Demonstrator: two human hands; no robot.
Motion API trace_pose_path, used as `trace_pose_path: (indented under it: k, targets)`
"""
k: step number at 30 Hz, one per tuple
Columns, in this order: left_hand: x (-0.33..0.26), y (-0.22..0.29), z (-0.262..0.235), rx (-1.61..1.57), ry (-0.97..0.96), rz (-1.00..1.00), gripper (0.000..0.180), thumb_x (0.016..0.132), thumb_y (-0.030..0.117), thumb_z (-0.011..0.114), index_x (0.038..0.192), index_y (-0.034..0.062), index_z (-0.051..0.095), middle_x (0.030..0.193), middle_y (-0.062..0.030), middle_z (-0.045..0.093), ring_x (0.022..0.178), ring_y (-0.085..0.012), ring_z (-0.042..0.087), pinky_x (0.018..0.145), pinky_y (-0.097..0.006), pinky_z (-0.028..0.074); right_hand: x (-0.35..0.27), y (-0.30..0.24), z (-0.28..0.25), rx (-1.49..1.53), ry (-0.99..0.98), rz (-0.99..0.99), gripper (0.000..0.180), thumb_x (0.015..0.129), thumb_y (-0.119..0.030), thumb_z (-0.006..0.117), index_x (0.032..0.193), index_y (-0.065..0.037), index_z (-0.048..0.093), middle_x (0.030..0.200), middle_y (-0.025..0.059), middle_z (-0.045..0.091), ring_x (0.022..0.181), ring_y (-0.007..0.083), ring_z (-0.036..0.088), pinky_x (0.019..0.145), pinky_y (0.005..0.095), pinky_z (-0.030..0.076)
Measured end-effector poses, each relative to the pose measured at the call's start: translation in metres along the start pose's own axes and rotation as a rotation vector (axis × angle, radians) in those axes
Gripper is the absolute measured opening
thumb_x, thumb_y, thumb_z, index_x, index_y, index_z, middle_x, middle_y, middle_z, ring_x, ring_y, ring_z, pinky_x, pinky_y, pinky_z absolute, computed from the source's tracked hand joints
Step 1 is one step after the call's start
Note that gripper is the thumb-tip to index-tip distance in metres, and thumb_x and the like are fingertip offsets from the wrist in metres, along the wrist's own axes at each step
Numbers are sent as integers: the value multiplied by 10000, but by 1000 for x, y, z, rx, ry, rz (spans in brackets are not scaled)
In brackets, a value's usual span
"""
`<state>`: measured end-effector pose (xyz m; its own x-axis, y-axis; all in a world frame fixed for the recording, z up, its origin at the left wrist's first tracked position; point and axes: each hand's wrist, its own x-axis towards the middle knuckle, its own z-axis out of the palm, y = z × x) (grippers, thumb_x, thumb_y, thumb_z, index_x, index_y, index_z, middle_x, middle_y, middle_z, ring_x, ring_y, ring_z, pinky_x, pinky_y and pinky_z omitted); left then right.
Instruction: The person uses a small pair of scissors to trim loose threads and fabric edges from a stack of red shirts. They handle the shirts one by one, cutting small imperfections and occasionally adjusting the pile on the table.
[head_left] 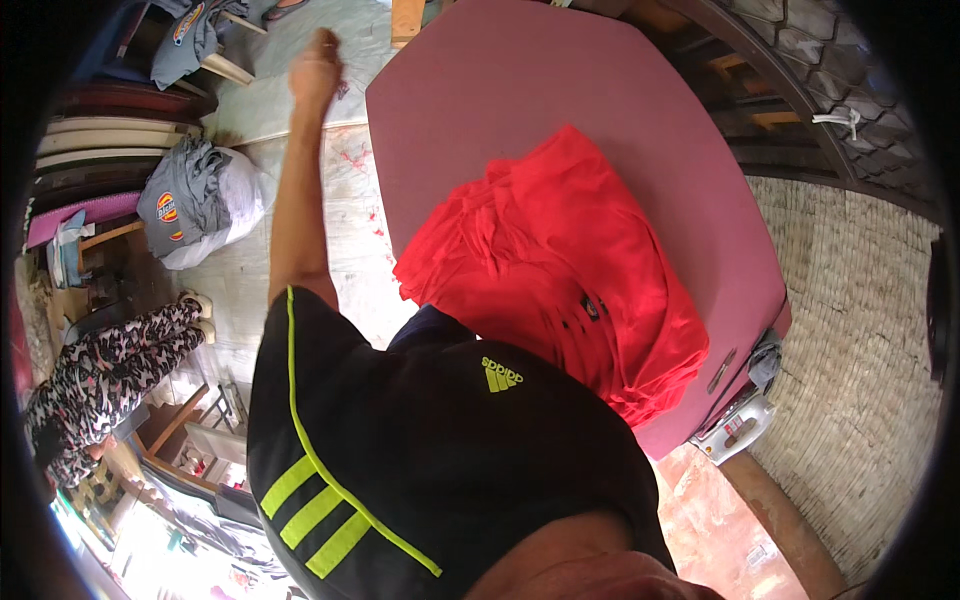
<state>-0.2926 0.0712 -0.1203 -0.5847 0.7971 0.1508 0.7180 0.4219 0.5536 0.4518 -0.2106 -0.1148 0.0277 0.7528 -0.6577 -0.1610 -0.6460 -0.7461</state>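
My left arm stretches out to the far left, past the edge of a maroon-topped table. At its end my left hand is closed, its fingers curled together; what they hold, if anything, is too small to make out. A small dark red scrap shows beside the wrist. On the table, right against my body, lies a loose pile of red cloth garments, with a small dark label on one fold. My right hand is out of view, hidden behind my black shirt.
A small metal tool and a white handled appliance, resembling an iron, sit at the table's right edge. Red scraps dot the floor. Grey garments top a white bundle at left. A person in camouflage-patterned clothes is farther left.
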Motion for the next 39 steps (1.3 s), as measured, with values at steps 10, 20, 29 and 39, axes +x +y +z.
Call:
trace_pose_path:
  k: [10,20,29,39]
  targets:
    - [-72,83,-22,-329,-179,140,289,943,299,690,967,11,669,747,-112,677,691,-221,640,670,-358,515,-1,3,3,28,39,0,921,728,37,801,1511,-155,356,1490,44,468,1357,238,460,1181,426,335]
    - [-57,74,-17,-235,182,341,223,938,277,687,1004,68,645,688,-126,671,610,-266,654,596,-397,501,-10,2,-5,28,38,38,929,725,50,799,1513,-158,352,1489,42,469,1355,237,462,1179,426,339]
    - [-96,71,-16,-311,309,347,338,911,232,727,1198,97,613,993,-116,591,842,-242,609,731,-354,526,-21,11,-19,34,17,52,936,723,61,797,1514,-161,349,1488,40,470,1354,236,464,1176,426,344]
    - [-151,177,-33,-310,-159,875,440,866,136,609,1304,93,594,1332,-170,533,1228,-390,510,1003,-544,390,-27,39,-43,83,-52,-18,945,720,74,794,1517,-165,345,1486,38,471,1352,234,466,1174,426,349]
